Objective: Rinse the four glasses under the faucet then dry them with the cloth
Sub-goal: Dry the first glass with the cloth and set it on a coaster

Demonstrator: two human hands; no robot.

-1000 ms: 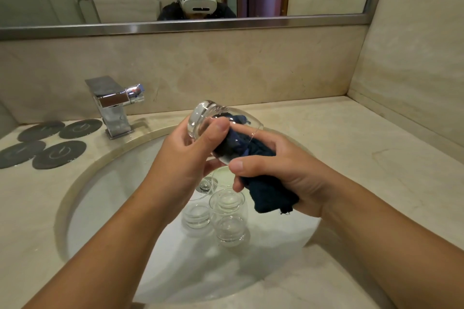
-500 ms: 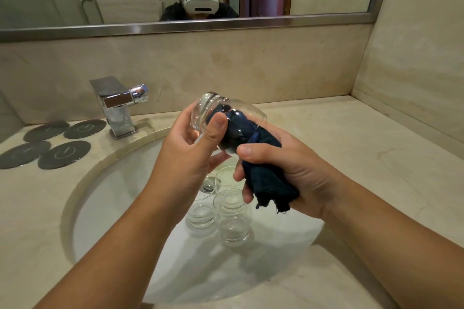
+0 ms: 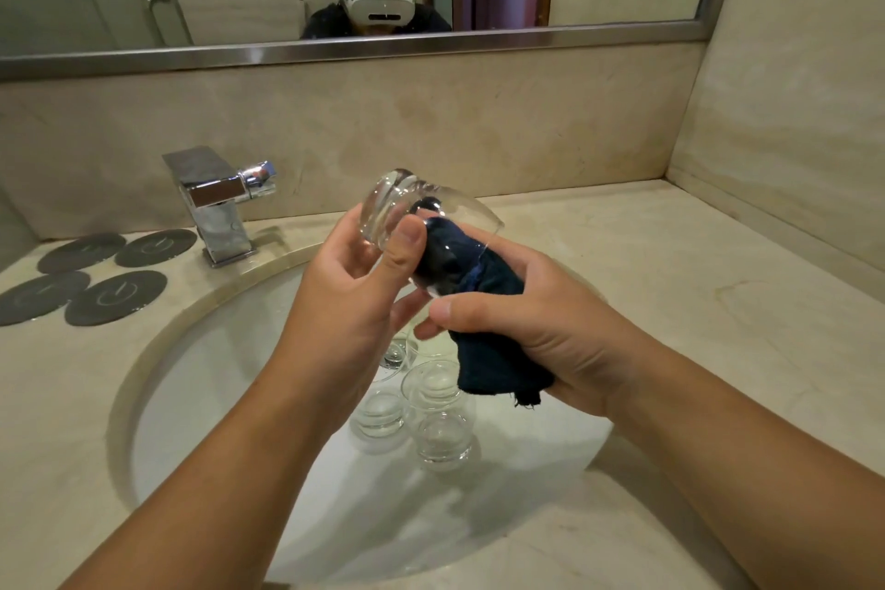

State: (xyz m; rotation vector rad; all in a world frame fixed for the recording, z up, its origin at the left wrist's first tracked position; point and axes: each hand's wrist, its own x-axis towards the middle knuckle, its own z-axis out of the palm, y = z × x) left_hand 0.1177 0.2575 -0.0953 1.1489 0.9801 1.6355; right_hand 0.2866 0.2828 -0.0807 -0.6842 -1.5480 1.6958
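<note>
Glass (image 3: 431,206) lies tilted above the sink (image 3: 215,374), base toward 10 o'clock, mouth toward 4, gripped by left fingers (image 3: 407,249) while right fingers (image 3: 459,307) clench the cloth (image 3: 498,364) pushed into its mouth.

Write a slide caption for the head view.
Left hand holds a glass over the sink while the right hand presses a dark blue cloth inside it.

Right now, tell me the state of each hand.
Left hand: holding the glass near its base.
Right hand: gripping the dark blue cloth pushed into the glass.
</note>
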